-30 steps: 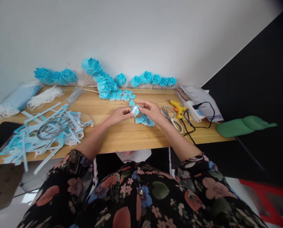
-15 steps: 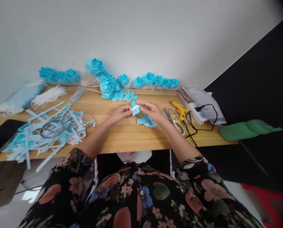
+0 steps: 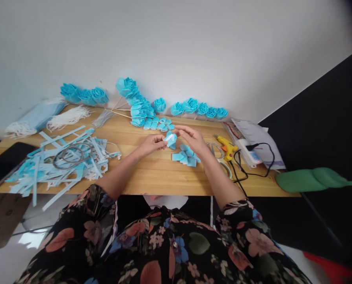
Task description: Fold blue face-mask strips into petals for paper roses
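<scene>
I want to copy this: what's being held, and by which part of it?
A small blue piece, pinched at its left edge by the left hand. Whether the right hand touches it, I can't tell.

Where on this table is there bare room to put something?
One bare patch lies between the left hand, the flat blue pieces and the table's near edge; another between the strip pile, grey wires and rolled blue pieces. The strip pile crowds the left; scissors, glue gun and power strip crowd the right.

Blue piece (image 3: 172, 141): matt, cloth-like. Tabletop (image 3: 155, 173): smooth, grained wood. Glue gun (image 3: 228, 147): yellow plastic. Bottle (image 3: 302, 180): matt (from where I stand).
</scene>
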{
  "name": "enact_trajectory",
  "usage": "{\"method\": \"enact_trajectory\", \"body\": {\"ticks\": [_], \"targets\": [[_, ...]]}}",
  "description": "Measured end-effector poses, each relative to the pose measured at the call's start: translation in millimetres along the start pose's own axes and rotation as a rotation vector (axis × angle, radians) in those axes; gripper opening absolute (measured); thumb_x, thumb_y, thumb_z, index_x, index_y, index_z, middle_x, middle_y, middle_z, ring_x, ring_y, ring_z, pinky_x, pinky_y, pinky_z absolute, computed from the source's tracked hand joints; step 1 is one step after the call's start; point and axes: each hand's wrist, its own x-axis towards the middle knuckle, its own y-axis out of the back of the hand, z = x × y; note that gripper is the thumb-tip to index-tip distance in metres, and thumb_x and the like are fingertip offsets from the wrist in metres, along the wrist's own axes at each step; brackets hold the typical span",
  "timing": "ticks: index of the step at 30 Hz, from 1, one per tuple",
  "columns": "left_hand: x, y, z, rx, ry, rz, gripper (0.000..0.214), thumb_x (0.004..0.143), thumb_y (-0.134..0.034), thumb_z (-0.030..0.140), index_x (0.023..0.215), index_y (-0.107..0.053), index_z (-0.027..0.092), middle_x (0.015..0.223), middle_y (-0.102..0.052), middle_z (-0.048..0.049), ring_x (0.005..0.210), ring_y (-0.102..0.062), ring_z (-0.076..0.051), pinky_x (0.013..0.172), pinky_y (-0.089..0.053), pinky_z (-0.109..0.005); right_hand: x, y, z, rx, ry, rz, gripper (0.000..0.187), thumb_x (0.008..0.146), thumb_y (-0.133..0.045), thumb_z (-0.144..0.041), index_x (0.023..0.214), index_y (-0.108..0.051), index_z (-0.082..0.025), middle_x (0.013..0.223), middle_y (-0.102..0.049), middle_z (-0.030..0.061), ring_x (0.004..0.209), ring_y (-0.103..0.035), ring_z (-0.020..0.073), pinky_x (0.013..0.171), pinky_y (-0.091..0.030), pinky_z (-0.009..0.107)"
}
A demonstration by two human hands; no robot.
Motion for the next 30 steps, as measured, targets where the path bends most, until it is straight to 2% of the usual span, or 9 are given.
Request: {"method": "enact_trajectory", "body": {"ticks": [7,12,17,19,24,30], "targets": [[3,0.3,-4,0.016,-0.002,-0.003,0.038,0.075,-0.071,0.052,0.071,-0.058,0.017,0.061,-0.059,0.0012,0.057,-0.049,-0.009,0.056,-0.038,-0.023,-5,-6,12,-0.019,-0.023,-0.016,0.045,0.085,-0.067,-0.052,0.119,-0.073,-0.023,0.103,-0.076,0.0044,0.095,-0.067,0.0201,0.088,-0.053,0.035],[1,-0.7,-1,0.028,0.007,-0.028,0.037,0.076,-0.071,0.052,0.072,-0.06,0.016,0.061,-0.058,0.0014,0.056,-0.05,-0.009,0.056,-0.039,-0.022,-8,-6,26,0.111,-0.022,-0.068,0.046,0.084,-0.07,-0.048,0.123,-0.071,-0.024,0.119,-0.074,0.0059,0.109,-0.068,0.0211,0.097,-0.052,0.035],[0,-0.8,0,0.041,0.01,-0.064,0.035,0.077,-0.07,0.049,0.071,-0.061,0.016,0.06,-0.059,0.001,0.056,-0.05,-0.009,0.056,-0.039,-0.022,-11,-5,33,0.083,0.006,-0.073,0.045,0.085,-0.07,-0.047,0.124,-0.07,-0.024,0.124,-0.073,0.006,0.114,-0.067,0.0219,0.1,-0.051,0.037],[0,-0.1,-1,0.053,0.02,-0.086,0.033,0.076,-0.07,0.048,0.072,-0.061,0.016,0.06,-0.059,0.001,0.056,-0.05,-0.009,0.056,-0.038,-0.022,-12,-5,34,0.077,0.004,-0.068,0.046,0.084,-0.07,-0.047,0.124,-0.07,-0.024,0.119,-0.074,0.0059,0.11,-0.067,0.0215,0.097,-0.052,0.036],[-1,2.1,0,0.084,0.012,-0.087,0.036,0.079,-0.067,0.05,0.07,-0.061,0.016,0.061,-0.06,0.0,0.057,-0.051,-0.01,0.056,-0.038,-0.022,-13,-8,34,0.051,-0.017,-0.025,0.041,0.084,-0.068,-0.044,0.119,-0.073,-0.022,0.096,-0.074,0.0028,0.085,-0.066,0.017,0.081,-0.052,0.032],[-1,1.4,3,0.063,-0.023,-0.039,0.052,0.088,-0.052,0.061,0.067,-0.062,0.015,0.064,-0.063,-0.005,0.059,-0.054,-0.013,0.059,-0.042,-0.026,-12,-11,32,0.039,0.0,0.013,0.037,0.082,-0.066,-0.038,0.114,-0.075,-0.021,0.092,-0.072,0.0022,0.08,-0.063,0.0155,0.078,-0.05,0.03]]}}
